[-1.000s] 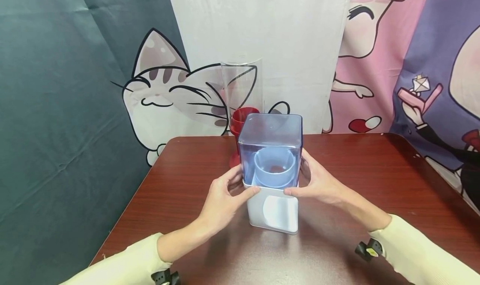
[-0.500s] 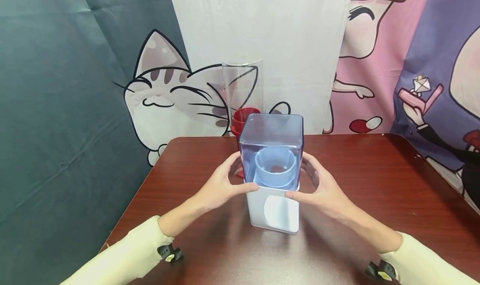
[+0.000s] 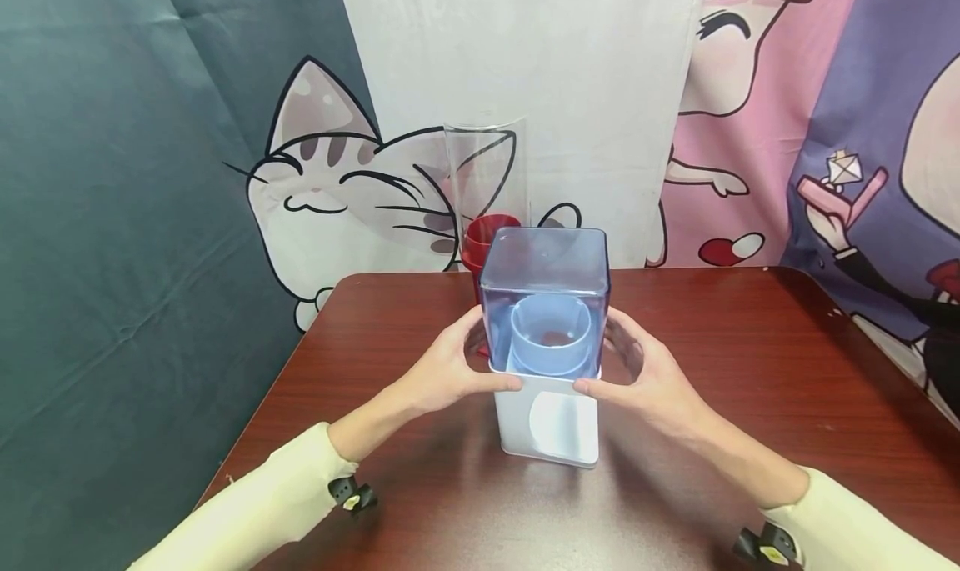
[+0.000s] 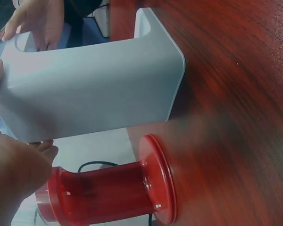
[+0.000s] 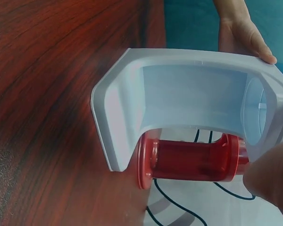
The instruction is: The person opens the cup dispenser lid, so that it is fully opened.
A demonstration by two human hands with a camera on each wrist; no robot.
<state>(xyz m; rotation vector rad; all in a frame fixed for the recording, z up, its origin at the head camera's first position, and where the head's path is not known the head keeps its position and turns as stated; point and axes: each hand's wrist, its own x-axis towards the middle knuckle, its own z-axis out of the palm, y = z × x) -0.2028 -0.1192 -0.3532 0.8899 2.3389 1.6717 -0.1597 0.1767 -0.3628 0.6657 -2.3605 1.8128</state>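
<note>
Squarely between the left hand and the right hand, in my remote head view, a white container with a blue see-through top stands upright on the desk, long axis vertical, neither hand clearly nearer. Both grip it, fingers curved round the sides, thumbs on the front near the seam. From the left wrist, I see a red stand just beyond the container. From the right wrist, I find the right hand cropped, fingertips hidden.
</note>
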